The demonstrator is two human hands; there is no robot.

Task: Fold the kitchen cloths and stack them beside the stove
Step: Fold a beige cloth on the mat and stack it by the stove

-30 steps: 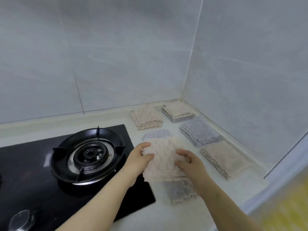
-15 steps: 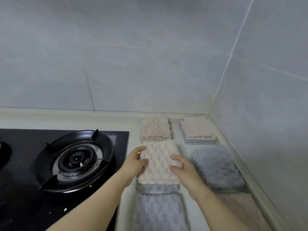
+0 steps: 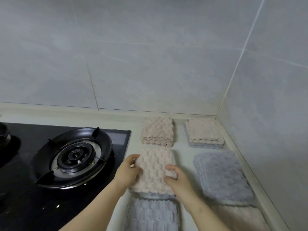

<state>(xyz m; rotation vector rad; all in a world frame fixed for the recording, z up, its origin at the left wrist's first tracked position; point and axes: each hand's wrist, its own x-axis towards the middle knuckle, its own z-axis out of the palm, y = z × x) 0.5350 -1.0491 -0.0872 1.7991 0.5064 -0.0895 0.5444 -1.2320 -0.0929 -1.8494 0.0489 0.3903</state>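
Note:
A folded beige cloth [image 3: 155,169] lies on the counter just right of the stove [image 3: 70,157]. My left hand [image 3: 129,170] grips its left edge, and my right hand [image 3: 176,177] grips its right edge with the fingers curled over it. Under its near end shows a grey cloth [image 3: 152,212]. Behind it sits a folded beige stack [image 3: 157,131]. In the corner is a beige stack on a grey cloth [image 3: 205,133]. A folded grey stack [image 3: 221,175] lies to the right, with another beige cloth [image 3: 238,217] in front of it.
The black glass stove has a round burner [image 3: 75,155] with a pan support. Tiled walls [image 3: 150,55] close the back and right sides, meeting in the corner. A raised counter lip [image 3: 241,160] runs along the right wall.
The view has swung so the counter corner lies straight ahead. Both hands carried the beige cloth away from me, toward the beige stack at the back.

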